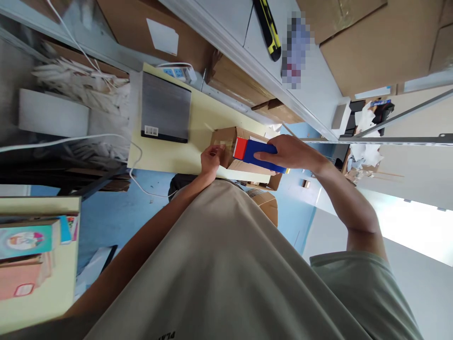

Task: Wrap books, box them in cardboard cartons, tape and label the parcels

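A cardboard box (223, 138) lies on the pale yellow tabletop, close in front of my body. My right hand (283, 152) is wrapped round a tape dispenser (260, 153) with a blue body and a red, toothed front end. The dispenser rests on or just over the box, its red end pointing left. At the box's left end is my left hand (211, 159), with fingers curled and pressed together against the cardboard. Whatever lies between those fingertips is too small to make out.
Left on the yellow table (201, 127) lies a dark flat package (165, 106) with a barcode label. A power strip (179, 73) sits behind it. On the shelf above lies a yellow-black utility knife (268, 30). A white cable (136, 160) hangs off the table's left side. Books (26, 241) stand lower left.
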The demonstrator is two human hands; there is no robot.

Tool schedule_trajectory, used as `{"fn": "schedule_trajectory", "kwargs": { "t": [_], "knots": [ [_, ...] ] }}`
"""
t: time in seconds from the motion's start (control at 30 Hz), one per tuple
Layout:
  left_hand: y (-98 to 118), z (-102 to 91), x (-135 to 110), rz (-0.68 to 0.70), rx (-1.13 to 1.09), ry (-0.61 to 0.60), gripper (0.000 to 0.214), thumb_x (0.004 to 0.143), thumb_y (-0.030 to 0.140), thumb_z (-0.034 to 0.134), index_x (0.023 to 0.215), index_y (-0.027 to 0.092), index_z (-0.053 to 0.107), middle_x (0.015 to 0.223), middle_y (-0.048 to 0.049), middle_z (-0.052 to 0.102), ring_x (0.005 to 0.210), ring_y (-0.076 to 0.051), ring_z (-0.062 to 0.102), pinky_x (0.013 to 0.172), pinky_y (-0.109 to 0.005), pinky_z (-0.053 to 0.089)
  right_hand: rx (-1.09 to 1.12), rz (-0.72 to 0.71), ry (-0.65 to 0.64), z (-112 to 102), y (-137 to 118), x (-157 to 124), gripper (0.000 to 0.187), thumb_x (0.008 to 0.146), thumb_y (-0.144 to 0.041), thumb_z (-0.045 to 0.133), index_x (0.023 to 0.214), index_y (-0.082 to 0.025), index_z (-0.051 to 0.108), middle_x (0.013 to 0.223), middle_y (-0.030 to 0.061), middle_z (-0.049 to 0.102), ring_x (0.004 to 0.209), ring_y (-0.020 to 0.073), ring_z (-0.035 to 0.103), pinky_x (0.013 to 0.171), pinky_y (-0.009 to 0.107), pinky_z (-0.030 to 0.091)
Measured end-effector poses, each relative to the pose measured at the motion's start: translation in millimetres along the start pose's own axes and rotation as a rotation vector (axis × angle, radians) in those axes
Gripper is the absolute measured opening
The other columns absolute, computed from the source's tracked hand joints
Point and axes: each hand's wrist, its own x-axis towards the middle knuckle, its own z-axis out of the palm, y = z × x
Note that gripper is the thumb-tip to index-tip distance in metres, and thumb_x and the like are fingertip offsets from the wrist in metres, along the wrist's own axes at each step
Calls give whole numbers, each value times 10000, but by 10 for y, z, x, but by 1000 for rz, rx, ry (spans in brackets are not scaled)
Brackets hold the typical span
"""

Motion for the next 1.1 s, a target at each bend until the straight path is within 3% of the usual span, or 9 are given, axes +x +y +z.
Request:
{"fn": "schedule_trajectory", "kwargs": {
  "t": [0.2,0.4,0.5,0.6,0.7,0.83,0.97,1.1],
  "knots": [
    [-104,41,40,80,156,-5,147,907,361,850,882,230,788,824,-24,679,820,-213,641,793,-335,506,-27,53,9,47,-66,-32,546,1094,-700,663,875,-203,725,721,55,668,728,211,627,720,364,382],
    [-106,-25,3,21,213,-34,436,820,237,892,1222,220,722,925,-14,693,863,-217,699,855,-348,545,-40,63,-1,84,-17,-114,571,1078,-738,656,870,-210,722,718,54,664,730,217,634,729,367,390],
    [33,-82,-178,194,172,-185,507,843,184,825,1334,226,706,1078,-51,727,934,-213,718,918,-363,582,-33,57,-8,117,45,-145,594,1054,-775,675,870,-212,724,713,60,664,730,226,639,729,372,402],
    [250,-98,-385,453,249,-408,656,834,205,893,1458,241,691,1287,-99,702,1134,-257,708,1042,-407,593,-19,56,-13,149,82,-173,614,1056,-796,659,880,-213,732,690,56,654,707,219,629,713,372,402],
    [424,-45,-446,626,435,-562,588,791,238,990,1325,231,745,1267,-104,658,1214,-305,659,1122,-455,565,-46,67,-10,170,63,-217,634,1061,-812,638,898,-208,745,679,60,655,697,222,636,694,370,404],
    [469,52,-291,703,645,-578,289,831,172,935,1033,226,735,1154,-101,618,1150,-309,630,1087,-463,551,-61,97,-9,190,-6,-294,619,1071,-793,640,927,-202,757,732,85,681,753,252,676,724,379,420],
    [409,67,-201,720,730,-532,312,882,161,892,1165,229,779,1191,-108,618,1194,-320,617,1133,-458,537,-90,90,32,224,63,-314,606,1065,-786,650,954,-200,757,758,99,682,815,275,687,745,380,422],
    [380,19,-252,675,729,-504,339,932,260,924,1248,248,803,1216,-103,627,1222,-331,635,1153,-455,545,-90,61,8,273,348,-231,631,1064,-812,621,952,-207,761,723,89,683,758,256,661,718,385,419]
  ]
}}
